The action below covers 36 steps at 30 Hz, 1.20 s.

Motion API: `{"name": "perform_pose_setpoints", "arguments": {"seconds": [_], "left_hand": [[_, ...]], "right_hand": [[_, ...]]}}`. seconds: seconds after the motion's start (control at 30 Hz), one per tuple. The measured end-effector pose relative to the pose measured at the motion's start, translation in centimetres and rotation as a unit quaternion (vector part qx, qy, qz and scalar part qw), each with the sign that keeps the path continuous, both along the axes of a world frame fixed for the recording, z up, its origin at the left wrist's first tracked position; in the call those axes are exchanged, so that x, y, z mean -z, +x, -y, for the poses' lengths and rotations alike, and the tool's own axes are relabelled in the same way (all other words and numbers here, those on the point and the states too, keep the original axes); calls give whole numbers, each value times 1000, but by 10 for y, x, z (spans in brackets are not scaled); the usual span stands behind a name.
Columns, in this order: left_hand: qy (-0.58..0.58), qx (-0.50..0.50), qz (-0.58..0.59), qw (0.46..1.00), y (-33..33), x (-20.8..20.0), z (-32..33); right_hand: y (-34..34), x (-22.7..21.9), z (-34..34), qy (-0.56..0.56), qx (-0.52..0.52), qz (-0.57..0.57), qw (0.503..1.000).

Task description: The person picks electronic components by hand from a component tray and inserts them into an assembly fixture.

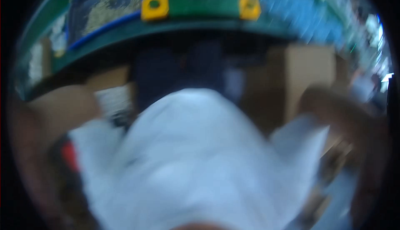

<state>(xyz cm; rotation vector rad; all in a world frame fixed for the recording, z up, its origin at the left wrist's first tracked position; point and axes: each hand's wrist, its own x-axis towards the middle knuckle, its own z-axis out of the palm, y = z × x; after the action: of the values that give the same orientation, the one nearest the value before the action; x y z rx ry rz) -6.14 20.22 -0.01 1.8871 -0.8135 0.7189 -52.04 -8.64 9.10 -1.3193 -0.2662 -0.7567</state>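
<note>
Both of my arms are bent up at the sides of the picture and smeared by motion. The left arm leaves the white sleeve and folds back along the left rim. On the other side the right arm folds back along the right rim in the same way. Neither hand shows, so what they hold or touch is hidden. My white shirt fills the middle of the view.
Ahead lies a green workbench with a blue-rimmed tray of small pale pieces. Two yellow blocks, a left one and a right one, stand there. Light-blue items are heaped right; a cardboard box stands below.
</note>
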Motion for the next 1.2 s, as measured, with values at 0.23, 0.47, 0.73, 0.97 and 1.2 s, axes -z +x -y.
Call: {"name": "perform_pose_setpoints", "arguments": {"seconds": [0.23,0.47,0.73,0.97,1.2], "left_hand": [[-232,-250,-58,938,-6,51,10],[-46,-132,12,990,60,-32,-136],[-51,-179,156,970,103,-131,-157],[-28,-126,134,983,106,-114,-146],[-9,-127,144,981,99,-125,-143]], "right_hand": [[135,-150,-31,-179,-326,-115,921],[241,-84,-87,56,-309,-59,948],[277,-128,-149,61,-466,27,882],[353,-135,-120,-84,-631,-29,771],[366,-137,-121,-65,-605,-28,793]]}}
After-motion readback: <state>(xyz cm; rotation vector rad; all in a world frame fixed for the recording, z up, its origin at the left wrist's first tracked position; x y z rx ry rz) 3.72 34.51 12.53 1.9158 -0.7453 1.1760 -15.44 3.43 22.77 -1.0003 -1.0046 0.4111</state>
